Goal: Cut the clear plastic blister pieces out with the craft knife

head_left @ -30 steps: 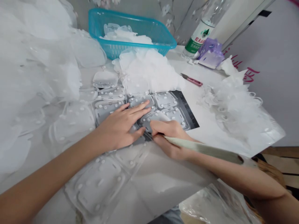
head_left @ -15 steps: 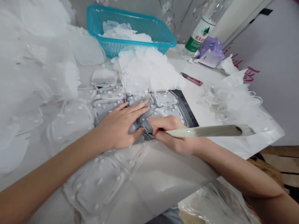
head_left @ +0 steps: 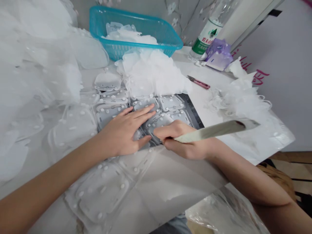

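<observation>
Head view, fingers first: what did the left fingers [head_left: 146, 112] do?

Spread open, lying flat on white moulded pieces [head_left: 158, 123] dotted with small round studs. None curled.

Right fingers [head_left: 168, 143]?

Curled closed around one end of a long, pale, flat strip [head_left: 214, 131]. It angled up and away over the wrist, with a dark mark near its far end. Material unclear.

Hands?

Left hand [head_left: 122, 131] and right hand [head_left: 180, 139] sat just beside each other, not touching. The right fist was low over the pieces, though contact was hidden.

Where were the pieces?

Laid edge to edge in rows across a dark printed sheet [head_left: 192, 109], with more spread toward the near edge of the white table [head_left: 202, 70].

Further out?

A loose heap of white pieces [head_left: 151, 73] stood just past the rows, against a teal plastic basket [head_left: 136, 29] holding more. A larger white mass [head_left: 36, 81] rose on the left, another [head_left: 243, 107] on the right. Beyond lay a pink-handled cutter [head_left: 198, 83], a water bottle [head_left: 207, 39] and a purple tissue pack [head_left: 218, 55].
</observation>
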Motion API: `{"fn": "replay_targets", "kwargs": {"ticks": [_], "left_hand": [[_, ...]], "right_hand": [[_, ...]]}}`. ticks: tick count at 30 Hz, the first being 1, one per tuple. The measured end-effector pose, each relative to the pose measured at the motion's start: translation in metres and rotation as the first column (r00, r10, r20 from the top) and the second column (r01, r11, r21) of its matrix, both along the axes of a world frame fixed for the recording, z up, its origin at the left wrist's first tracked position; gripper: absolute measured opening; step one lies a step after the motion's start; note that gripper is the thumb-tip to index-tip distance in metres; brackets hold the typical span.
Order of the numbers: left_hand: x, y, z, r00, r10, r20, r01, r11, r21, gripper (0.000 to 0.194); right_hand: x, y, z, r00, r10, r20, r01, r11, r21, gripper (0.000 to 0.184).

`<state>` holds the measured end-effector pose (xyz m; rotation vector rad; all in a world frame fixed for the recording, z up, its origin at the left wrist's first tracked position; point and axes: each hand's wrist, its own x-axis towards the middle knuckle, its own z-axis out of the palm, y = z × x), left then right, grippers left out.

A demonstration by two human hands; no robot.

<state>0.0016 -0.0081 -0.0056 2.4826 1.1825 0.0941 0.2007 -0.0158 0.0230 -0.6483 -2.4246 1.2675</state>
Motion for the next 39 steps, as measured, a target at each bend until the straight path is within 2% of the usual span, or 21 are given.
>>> {"fn": "replay_targets", "kwargs": {"ticks": [6,10,13,23,31,34,39], "left_hand": [[0.001,0.000,0.002,1.000,0.005,-0.017,-0.006,1.000,-0.019,0.067],[0.002,0.000,0.003,0.999,0.013,-0.030,-0.014,0.999,-0.029,0.066],[0.003,0.000,0.004,0.999,0.014,-0.033,-0.015,0.999,-0.034,0.065],[0.002,-0.001,0.004,0.999,0.003,-0.033,-0.004,0.999,-0.032,0.066],[0.002,-0.001,0.001,1.000,0.014,-0.014,-0.015,1.000,-0.022,0.067],[0.002,-0.001,0.002,1.000,0.014,-0.016,-0.014,1.000,-0.026,0.067],[0.002,-0.001,0.002,1.000,0.017,-0.022,-0.018,0.999,-0.032,0.067]], "right_hand": [[0.000,-0.003,-0.007,0.997,-0.064,-0.053,0.063,0.998,-0.025,0.022],[-0.001,-0.006,-0.016,0.948,-0.257,-0.186,0.234,0.962,-0.138,0.021],[-0.003,-0.009,-0.018,0.903,-0.358,-0.238,0.331,0.932,-0.150,0.019],[-0.009,-0.015,-0.016,0.928,-0.333,-0.168,0.324,0.943,-0.079,0.020],[-0.009,-0.019,-0.023,0.925,-0.365,-0.103,0.373,0.925,0.070,0.018],[-0.007,-0.016,-0.021,0.946,-0.311,-0.088,0.317,0.947,0.060,0.019],[-0.005,-0.010,-0.013,0.965,-0.249,-0.088,0.247,0.969,-0.026,0.022]]}}
